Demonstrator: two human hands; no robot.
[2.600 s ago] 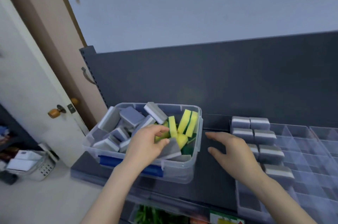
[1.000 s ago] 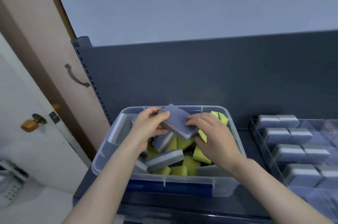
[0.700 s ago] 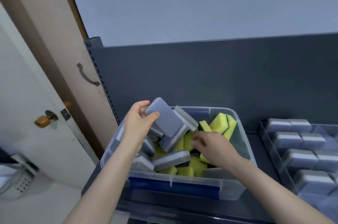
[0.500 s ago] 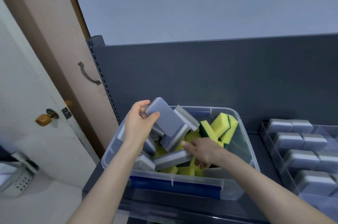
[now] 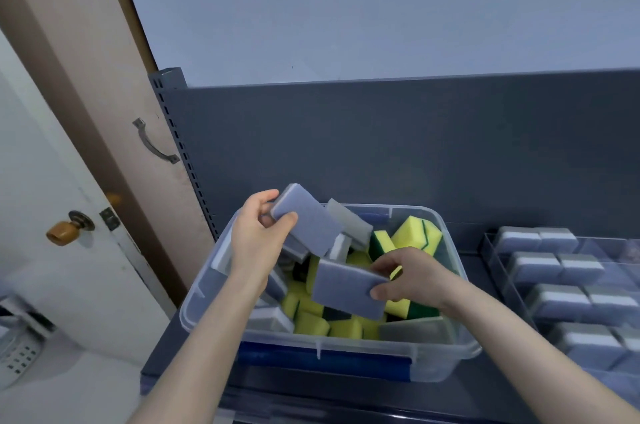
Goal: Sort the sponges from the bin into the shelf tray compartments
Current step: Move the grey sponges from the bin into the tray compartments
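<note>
Two hands each hold a sponge above the bin. The left hand has fingers curled round the top grey sponge; the right hand pinches the lower grey sponge, likely so both go to the tray together (grey ones sit there already). Dark shelf, white door beside.

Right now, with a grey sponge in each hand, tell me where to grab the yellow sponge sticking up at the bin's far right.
Take the yellow sponge by its raised top end, pinching across yellow foam and green pad. Come from above: it stands tilted clear of the pile, and the bin wall likely blocks its right side.
</note>
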